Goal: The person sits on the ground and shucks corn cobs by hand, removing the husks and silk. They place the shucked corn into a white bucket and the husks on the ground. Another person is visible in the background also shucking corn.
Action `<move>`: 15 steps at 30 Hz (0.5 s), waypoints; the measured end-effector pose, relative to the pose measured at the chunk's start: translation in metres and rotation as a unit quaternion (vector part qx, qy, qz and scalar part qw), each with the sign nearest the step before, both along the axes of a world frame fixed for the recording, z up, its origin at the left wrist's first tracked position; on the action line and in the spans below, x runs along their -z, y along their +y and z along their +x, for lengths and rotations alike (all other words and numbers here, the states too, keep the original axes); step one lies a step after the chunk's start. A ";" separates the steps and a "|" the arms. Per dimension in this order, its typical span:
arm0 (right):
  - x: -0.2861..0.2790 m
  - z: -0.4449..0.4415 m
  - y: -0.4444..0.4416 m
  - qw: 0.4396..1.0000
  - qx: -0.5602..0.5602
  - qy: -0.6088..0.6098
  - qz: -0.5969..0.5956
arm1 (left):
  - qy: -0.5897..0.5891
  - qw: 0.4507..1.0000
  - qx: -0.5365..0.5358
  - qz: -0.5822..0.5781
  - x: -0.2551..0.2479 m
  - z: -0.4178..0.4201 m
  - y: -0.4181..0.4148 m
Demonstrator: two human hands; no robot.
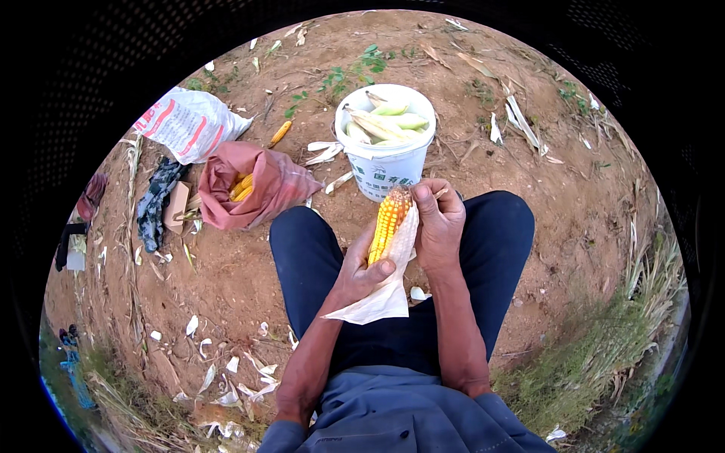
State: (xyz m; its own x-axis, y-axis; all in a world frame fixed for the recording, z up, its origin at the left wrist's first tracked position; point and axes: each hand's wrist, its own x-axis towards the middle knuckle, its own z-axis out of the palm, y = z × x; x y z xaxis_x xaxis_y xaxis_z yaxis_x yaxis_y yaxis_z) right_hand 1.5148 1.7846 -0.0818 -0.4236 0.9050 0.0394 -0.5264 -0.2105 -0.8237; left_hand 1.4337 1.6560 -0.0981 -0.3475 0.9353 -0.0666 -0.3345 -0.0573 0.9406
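Observation:
Above my lap, my left hand (362,269) is closed around the lower part of a yellow corn cob (388,223), with the thumb across its near end. A pale husk (391,283) is peeled down the cob's right side and hangs below it. At the cob's top end my right hand (440,218) pinches the upper edge of the husk between thumb and fingers. Just beyond my knees stands a white bucket (391,170) bearing green and black writing. Several ears of corn still in green husks (388,123) lie inside it.
Left of the bucket, a reddish woven sack (260,181) lies with its mouth towards me, husked cobs (242,187) inside. A white sack (195,124), camouflage cloth (156,204) and a loose cob (280,133) rest on the soil. Husk scraps (232,365) litter the lower left; dry grass (612,340) edges the right.

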 end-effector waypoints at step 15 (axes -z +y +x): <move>-0.026 0.025 0.009 0.979 -0.121 -0.132 0.095 | 0.216 0.976 0.001 -0.032 0.008 -0.025 -0.014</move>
